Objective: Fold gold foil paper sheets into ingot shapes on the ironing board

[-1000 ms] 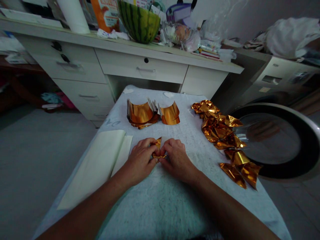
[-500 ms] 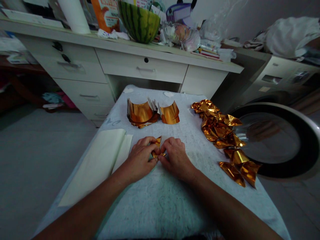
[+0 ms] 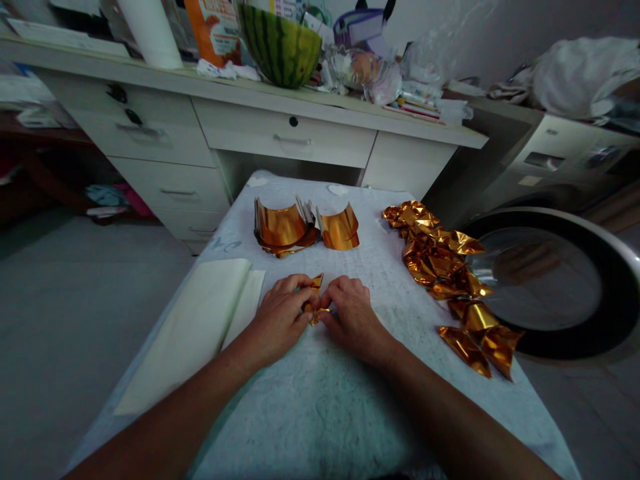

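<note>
Near the middle of the cloth-covered table [image 3: 340, 413], a small piece of gold foil [image 3: 317, 283] is between my two hands. My left hand [image 3: 285, 310] pinches its left side with bent fingers. From the right, my right hand [image 3: 351, 312] grips the foil's lower right part with thumb and fingers. My fingers hide much of the piece. Beyond my hands lie a stack of curved gold foil sheets [image 3: 283, 228] and a smaller curved stack [image 3: 340, 228] beside it. Folded gold foil pieces [image 3: 433, 257] form a pile on the right.
Folded pale paper [image 3: 193, 320] lies on the table's left side. Behind the table, a white counter [image 3: 340, 110] holds half a watermelon [image 3: 281, 47], a paper roll [image 3: 153, 30] and plastic bags. A washing machine [image 3: 570, 150] stands at the right, its round door [image 3: 545, 280] open beside the table.
My fingers have shifted slightly on the foil, and its lower tip now shows lower between my thumbs. The stacks and the pile stay where they were.
</note>
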### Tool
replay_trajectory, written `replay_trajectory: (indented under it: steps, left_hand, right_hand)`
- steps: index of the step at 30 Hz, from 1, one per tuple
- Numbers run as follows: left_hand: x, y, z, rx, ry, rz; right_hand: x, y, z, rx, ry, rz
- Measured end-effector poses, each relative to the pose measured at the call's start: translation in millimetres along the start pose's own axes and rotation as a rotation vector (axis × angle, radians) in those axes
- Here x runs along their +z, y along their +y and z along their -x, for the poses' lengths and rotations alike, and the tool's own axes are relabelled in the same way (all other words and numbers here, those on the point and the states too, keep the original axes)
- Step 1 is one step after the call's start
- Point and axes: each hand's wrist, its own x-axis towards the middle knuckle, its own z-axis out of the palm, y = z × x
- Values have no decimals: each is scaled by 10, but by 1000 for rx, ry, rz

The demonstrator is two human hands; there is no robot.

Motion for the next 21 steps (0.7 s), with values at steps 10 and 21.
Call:
replay_trajectory:
  steps: [10,21]
  left_hand:
    - [-4,10,2,0,7,10]
    - [19,-1,11,-2,20,-39]
  right_hand:
    - [-18,-9,2,-1,-5,-33]
    - [26,23,-1,-11,32,-26]
